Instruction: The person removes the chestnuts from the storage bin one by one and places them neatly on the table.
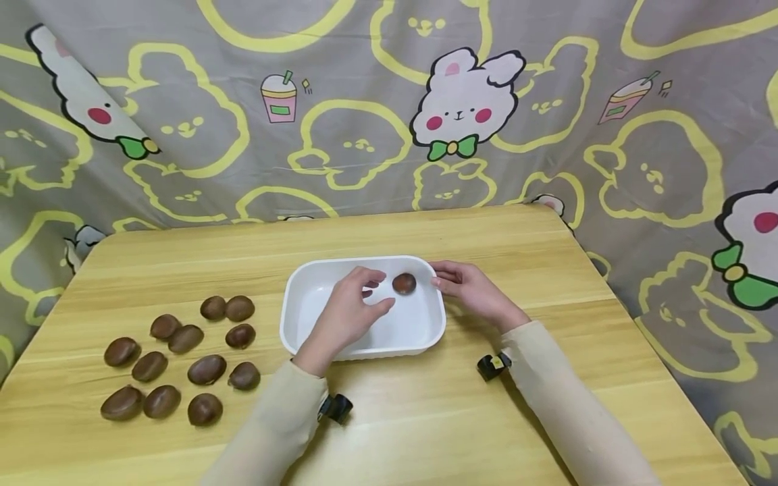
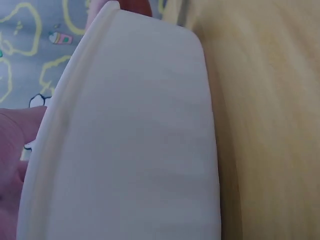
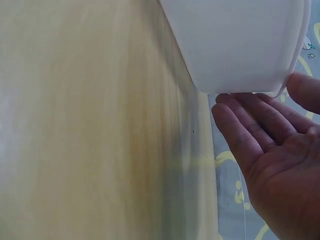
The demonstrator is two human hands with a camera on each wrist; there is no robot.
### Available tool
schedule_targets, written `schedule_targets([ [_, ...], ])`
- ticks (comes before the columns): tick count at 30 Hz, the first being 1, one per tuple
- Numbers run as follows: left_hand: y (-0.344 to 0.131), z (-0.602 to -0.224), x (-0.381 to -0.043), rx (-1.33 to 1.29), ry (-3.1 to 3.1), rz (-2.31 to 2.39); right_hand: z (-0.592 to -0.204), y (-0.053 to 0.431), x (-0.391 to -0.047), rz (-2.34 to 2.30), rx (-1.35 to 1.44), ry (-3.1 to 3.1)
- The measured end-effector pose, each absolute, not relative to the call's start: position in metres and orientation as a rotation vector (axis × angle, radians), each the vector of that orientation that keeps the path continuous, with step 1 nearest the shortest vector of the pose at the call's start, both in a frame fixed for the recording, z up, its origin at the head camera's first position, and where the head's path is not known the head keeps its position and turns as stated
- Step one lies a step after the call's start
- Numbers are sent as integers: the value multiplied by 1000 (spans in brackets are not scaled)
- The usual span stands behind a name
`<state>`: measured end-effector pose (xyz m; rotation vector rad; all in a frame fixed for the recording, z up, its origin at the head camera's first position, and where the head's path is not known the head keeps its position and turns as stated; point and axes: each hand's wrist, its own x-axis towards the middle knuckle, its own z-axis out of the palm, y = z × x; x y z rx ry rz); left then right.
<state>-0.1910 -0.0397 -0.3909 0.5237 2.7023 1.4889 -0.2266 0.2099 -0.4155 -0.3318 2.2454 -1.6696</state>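
Note:
A white rectangular plastic tray (image 1: pixel 371 345) stands on the wooden table, and one brown chestnut (image 1: pixel 404 283) lies inside near its right end. My left hand (image 1: pixel 348 307) reaches over the tray's front rim, thumb and fingers spread apart with nothing between them, just left of that chestnut. In the left wrist view the tray's outer side wall (image 2: pixel 135 125) covers most of this hand. My right hand (image 1: pixel 474 290) is at the tray's right end. Its nearly straight fingers (image 3: pixel 272 122) rest against the end wall, the thumb right at the rim.
Several loose chestnuts (image 1: pixel 207 370) are spread over the left part of the wooden table (image 1: pixel 425 425). A grey curtain (image 1: pixel 365 182) with yellow outlines and cartoon rabbits hangs behind the table and along its sides.

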Motion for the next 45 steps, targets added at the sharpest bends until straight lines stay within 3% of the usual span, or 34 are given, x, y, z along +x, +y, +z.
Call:
schedule_targets([
  [20,1,-388,-218,598,2769,922,-417,211,-228,-1658,-336,2221],
  [45,5,-391,-232,746,2782,668,-415,209,-224,-1670,-350,2215],
])
